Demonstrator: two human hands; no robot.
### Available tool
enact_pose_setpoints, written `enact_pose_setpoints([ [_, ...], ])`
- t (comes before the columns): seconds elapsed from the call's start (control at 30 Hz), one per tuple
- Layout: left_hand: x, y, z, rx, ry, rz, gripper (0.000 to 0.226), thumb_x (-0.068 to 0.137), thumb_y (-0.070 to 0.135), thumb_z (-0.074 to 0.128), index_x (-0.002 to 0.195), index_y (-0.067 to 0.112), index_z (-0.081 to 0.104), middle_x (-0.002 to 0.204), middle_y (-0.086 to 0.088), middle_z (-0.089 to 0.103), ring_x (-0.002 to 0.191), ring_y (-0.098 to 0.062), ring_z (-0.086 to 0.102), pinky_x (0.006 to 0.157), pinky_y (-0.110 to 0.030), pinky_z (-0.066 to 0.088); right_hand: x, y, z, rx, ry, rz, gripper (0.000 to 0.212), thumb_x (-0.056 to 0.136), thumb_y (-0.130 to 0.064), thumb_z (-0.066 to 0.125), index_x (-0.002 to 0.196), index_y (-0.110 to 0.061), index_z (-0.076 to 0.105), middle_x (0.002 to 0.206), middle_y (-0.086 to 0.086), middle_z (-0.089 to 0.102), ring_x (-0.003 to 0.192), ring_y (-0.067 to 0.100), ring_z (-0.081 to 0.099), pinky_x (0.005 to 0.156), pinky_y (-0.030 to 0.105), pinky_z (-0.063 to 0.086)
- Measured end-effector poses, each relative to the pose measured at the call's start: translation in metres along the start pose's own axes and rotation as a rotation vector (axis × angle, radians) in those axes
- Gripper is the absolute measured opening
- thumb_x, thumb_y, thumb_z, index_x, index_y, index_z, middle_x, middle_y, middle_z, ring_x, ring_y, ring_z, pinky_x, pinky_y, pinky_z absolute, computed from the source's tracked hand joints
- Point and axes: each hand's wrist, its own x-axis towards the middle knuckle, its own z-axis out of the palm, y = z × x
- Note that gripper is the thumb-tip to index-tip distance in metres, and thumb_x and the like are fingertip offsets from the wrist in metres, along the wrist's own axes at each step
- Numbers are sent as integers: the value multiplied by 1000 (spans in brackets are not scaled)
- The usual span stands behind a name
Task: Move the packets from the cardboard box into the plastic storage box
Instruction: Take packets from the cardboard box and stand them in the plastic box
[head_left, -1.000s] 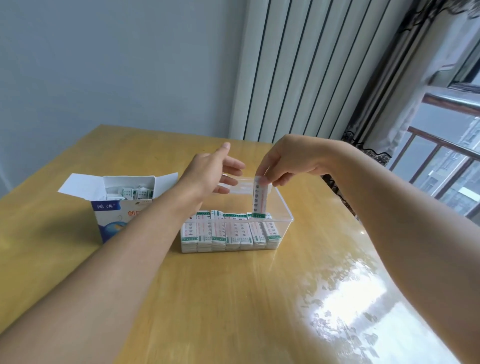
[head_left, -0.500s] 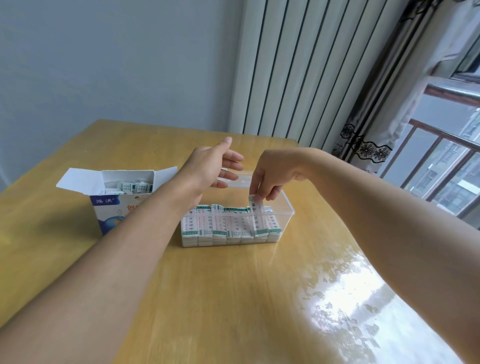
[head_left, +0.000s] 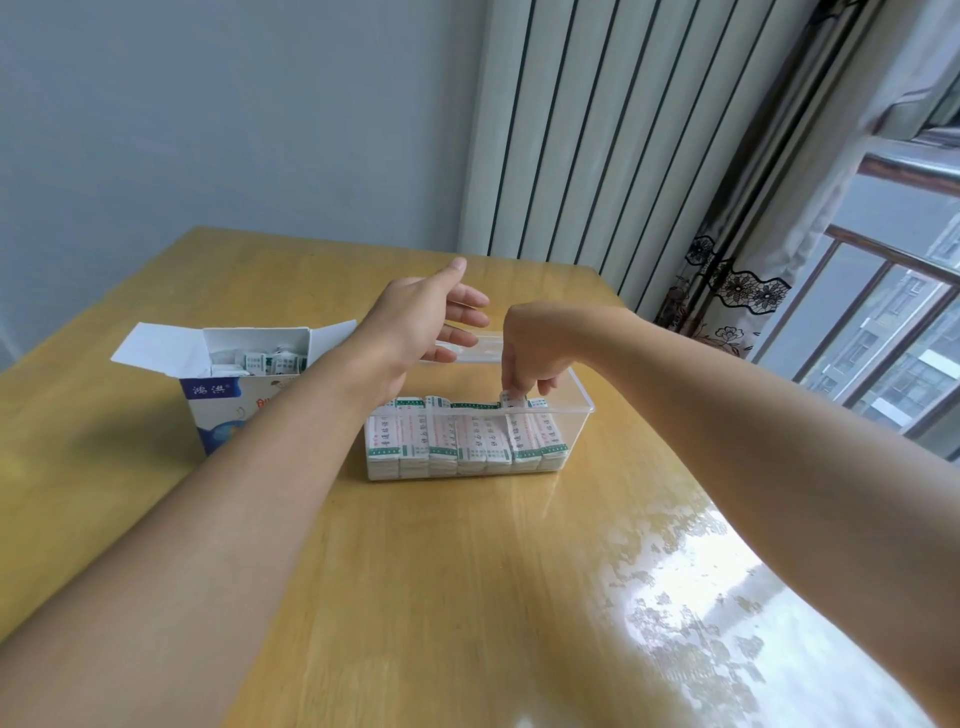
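A clear plastic storage box (head_left: 581, 415) stands mid-table, holding a row of several white packets (head_left: 457, 439) with green bands, standing on end. My right hand (head_left: 535, 353) reaches down into the box and its fingertips pinch the top of one packet (head_left: 515, 415) near the row's right end. My left hand (head_left: 426, 322) hovers over the box's left rear, fingers straight and spread, holding nothing. The open cardboard box (head_left: 234, 395), white and blue, sits left of the plastic box with several packets (head_left: 260, 361) inside.
The wooden table (head_left: 441, 597) has a glossy, reflective patch at the right front. A ribbed white radiator (head_left: 623, 130) and a curtain (head_left: 753, 249) stand behind the table's far right corner, next to a window.
My right hand has lowered the packet from above the box down into the row. My left hand has stayed hovering in place.
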Motion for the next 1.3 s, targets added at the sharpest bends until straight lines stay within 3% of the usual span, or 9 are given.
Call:
enact_pose_setpoints([
  [0.13,-1,0,0,-1,0,-6,49,106,49,39,100,18,75,97,0,78,90,-20,72,75,-33,52,7,-3,6,-51,-31,29,31,89,-25,78,116,-13,70,84,2,78,76,14,76,95,39,57],
  [0.3,-1,0,-1,0,-6,-9,48,106,49,39,100,17,75,98,-1,78,88,-20,71,74,-33,51,10,-5,12,-87,-73,27,34,94,-24,71,126,-12,66,83,0,77,71,12,74,95,40,57],
  [0.53,-1,0,-1,4,-10,-13,47,106,48,39,101,17,75,98,0,78,89,-20,71,76,-34,51,9,-6,14,-116,-65,-26,29,98,-18,66,127,-17,69,69,-8,67,60,7,69,88,33,60],
  [0.77,-3,1,0,12,-17,-15,46,106,48,40,102,17,74,98,-1,78,89,-20,71,78,-35,51,11,-3,13,-48,-82,-50,33,97,-11,64,130,-16,68,89,-3,75,66,10,71,80,28,61],
  [0.9,-3,1,0,8,-23,-16,45,106,47,41,102,16,74,99,-2,77,87,-19,70,77,-34,50,10,-4,13,-35,-79,-54,35,98,-7,62,131,-16,67,83,-5,70,64,9,70,78,26,61],
  [1.1,-2,0,0,20,-28,-17,44,106,47,42,104,16,74,99,-1,77,89,-20,71,76,-33,51,10,-5,14,-45,-75,-12,37,94,-14,69,131,-11,65,79,-3,71,66,10,72,91,38,60],
  [1.3,-3,1,1,34,-33,-18,44,106,47,42,104,17,74,99,0,77,97,-24,73,80,-35,53,2,-3,2,-35,-68,-6,35,93,-24,74,126,-14,68,85,1,77,67,10,75,91,35,59],
])
